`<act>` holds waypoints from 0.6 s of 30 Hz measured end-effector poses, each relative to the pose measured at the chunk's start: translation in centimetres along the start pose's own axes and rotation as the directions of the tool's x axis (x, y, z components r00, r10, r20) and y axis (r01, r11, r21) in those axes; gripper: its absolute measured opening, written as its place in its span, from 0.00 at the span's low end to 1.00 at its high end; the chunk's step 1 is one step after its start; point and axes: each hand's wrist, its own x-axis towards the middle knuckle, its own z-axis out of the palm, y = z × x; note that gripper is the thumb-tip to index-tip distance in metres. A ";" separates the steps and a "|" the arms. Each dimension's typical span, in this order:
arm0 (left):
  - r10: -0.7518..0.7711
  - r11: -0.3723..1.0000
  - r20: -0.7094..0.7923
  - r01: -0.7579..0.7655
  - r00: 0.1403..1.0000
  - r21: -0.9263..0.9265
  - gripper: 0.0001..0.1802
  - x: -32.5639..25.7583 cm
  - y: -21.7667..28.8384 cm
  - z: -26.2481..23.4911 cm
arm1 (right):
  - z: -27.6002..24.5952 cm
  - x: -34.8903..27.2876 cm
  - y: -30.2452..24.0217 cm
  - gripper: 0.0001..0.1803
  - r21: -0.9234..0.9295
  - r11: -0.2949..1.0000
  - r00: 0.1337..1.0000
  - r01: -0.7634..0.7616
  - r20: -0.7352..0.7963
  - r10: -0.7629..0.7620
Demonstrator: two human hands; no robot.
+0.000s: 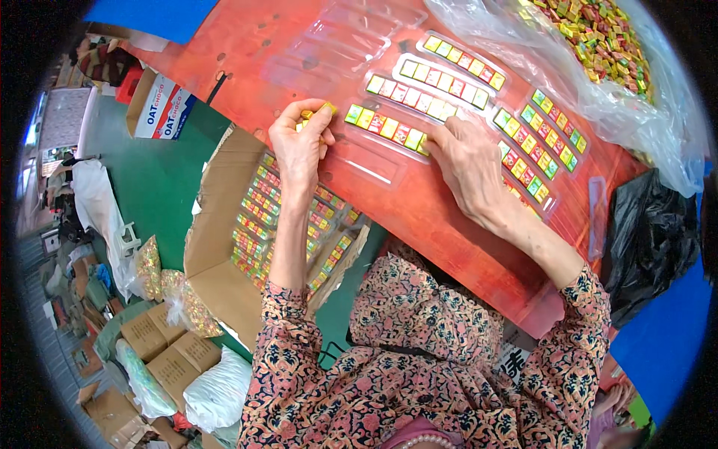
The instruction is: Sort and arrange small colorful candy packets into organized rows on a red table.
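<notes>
My left hand (299,146) is raised at the near left of the red table, its fingers curled around a few small wrapped candies (327,109), mostly yellow. To its right, a transparent tray holds a row of yellow, red and green candies (385,127). My right hand (473,172) reaches over the right end of this row, fingertips pinched together at the last piece; what lies between them is hidden. Several more filled trays, one with white and yellow pieces (443,77), lie behind and to the right, some partly under my right hand and wrist.
A large transparent bag of loose candies (598,45) sits at the far right, with a black plastic bag (645,243) nearer. Bare transparent trays (340,41) lie at the back. Below the table's left edge stands an open cardboard box (213,198) with filled trays inside.
</notes>
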 end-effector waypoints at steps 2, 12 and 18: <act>-0.004 0.991 0.030 0.008 1.000 -0.136 0.07 0.1 0.1 -0.5 | 0.0 -0.6 -0.3 0.08 -0.009 0.996 0.996 0.089 -0.001 -0.089; -0.297 0.558 0.364 0.470 0.883 -0.684 0.16 -1.1 0.9 -3.5 | 0.9 0.3 -0.5 0.02 -0.074 0.983 0.986 0.168 -0.013 -0.169; -0.265 0.586 0.411 0.484 0.873 -0.650 0.19 -3.2 1.1 -3.1 | 0.6 0.7 -3.0 0.06 0.156 0.986 0.996 0.060 -0.076 -0.048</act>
